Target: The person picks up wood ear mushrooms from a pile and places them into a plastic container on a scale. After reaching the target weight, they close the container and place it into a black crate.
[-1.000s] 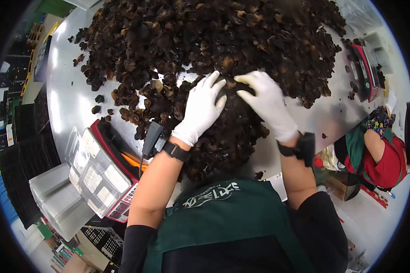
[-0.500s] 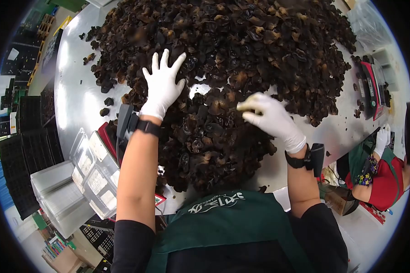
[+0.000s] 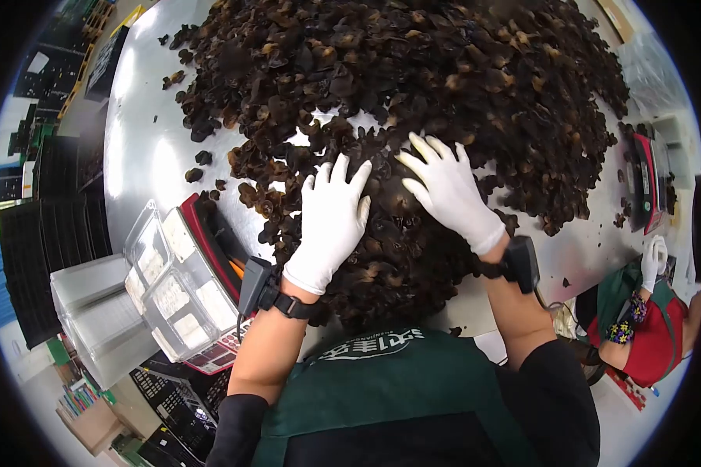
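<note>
Left hand [image 3: 331, 222] and right hand [image 3: 448, 191] press flat on the near edge of the mushroom pile [image 3: 413, 78], fingers spread, gripping nothing. A hard rake could tip pieces off the table [image 3: 144, 156].

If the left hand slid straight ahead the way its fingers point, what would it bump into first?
The left hand lies flat on the dark mushrooms, fingers pointing away from the person. Straight on, it would likely meet more of that same heap at once; depth is hard to judge.
</note>
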The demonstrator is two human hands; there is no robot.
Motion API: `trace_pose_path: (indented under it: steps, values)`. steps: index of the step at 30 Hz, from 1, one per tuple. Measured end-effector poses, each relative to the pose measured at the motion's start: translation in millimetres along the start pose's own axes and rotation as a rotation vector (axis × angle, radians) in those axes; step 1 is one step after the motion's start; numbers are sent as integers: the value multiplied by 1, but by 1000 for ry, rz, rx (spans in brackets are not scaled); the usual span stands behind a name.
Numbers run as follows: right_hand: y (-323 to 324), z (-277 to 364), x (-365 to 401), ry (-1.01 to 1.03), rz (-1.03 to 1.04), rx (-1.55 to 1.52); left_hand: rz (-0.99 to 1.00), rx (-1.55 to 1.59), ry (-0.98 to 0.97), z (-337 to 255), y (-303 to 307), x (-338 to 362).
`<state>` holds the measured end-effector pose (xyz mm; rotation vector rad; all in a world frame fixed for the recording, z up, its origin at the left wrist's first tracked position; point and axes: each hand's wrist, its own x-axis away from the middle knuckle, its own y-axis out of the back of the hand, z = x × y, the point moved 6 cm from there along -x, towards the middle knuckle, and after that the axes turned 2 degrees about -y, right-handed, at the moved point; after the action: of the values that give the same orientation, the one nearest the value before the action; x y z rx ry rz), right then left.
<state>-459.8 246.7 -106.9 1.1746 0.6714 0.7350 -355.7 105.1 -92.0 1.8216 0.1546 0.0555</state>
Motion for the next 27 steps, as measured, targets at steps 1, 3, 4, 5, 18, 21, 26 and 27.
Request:
trace_pose_path:
  steps: [1, 3, 4, 5, 18, 21, 26, 27]
  values:
    - [3, 2, 5, -1, 12, -4, -14, -2, 0, 0, 0, 1]
    - [12, 4, 13, 0, 27, -38, -32, 9, 0, 0, 2, 4]
    - [18, 4, 16, 2, 27, -66, -34, 26, 1, 0, 2, 4]
    - [25, 3, 17, 3, 26, -92, -37, 43, 1, 1, 3, 3]
    - [-19, 49, -36, 118, -59, -250, -57, 126, 171, 29, 33, -12]
    - [-17, 53, -26, 122, 77, -300, -405, 55, 182, 78, 40, -34]
    - [14, 40, -36, 166, 233, -503, -178, -51, 406, 134, -7, -51]
    - [13, 31, -49, 150, 215, -599, -197, -117, 351, 133, -12, -49]
